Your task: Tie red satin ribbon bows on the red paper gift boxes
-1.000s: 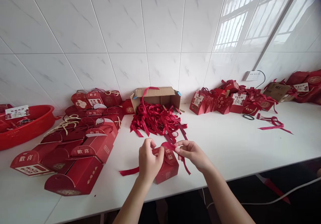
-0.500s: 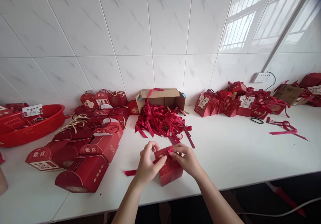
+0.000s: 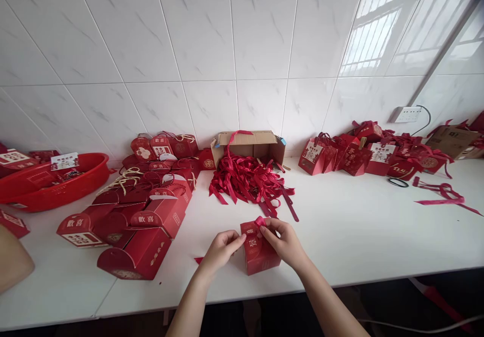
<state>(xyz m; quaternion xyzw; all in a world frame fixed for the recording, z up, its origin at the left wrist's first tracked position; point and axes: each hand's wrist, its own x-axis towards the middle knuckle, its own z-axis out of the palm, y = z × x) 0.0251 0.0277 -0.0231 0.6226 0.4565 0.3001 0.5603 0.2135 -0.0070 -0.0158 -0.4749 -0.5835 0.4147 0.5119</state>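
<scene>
- Red ribbon (image 3: 260, 221) is looping up from the right hand (image 3: 283, 239), whose thumb and forefinger are pinching it atop the box (image 3: 260, 264), lower centre.
- At the box's left edge, the left hand (image 3: 223, 246) is curling, thumb and forefinger nearly meeting; whether they are gripping anything, I cannot tell.
- The left edge is cutting off a tub (image 3: 56, 201).
- White table (image 3: 359, 236) is spanning the frame, tiled wall (image 3: 212, 35) filling the top.

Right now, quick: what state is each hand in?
Left hand: fingers curled at the left edge of the red box; grip cannot be told.
Right hand: closed, pinching red ribbon at the box's top.
</scene>
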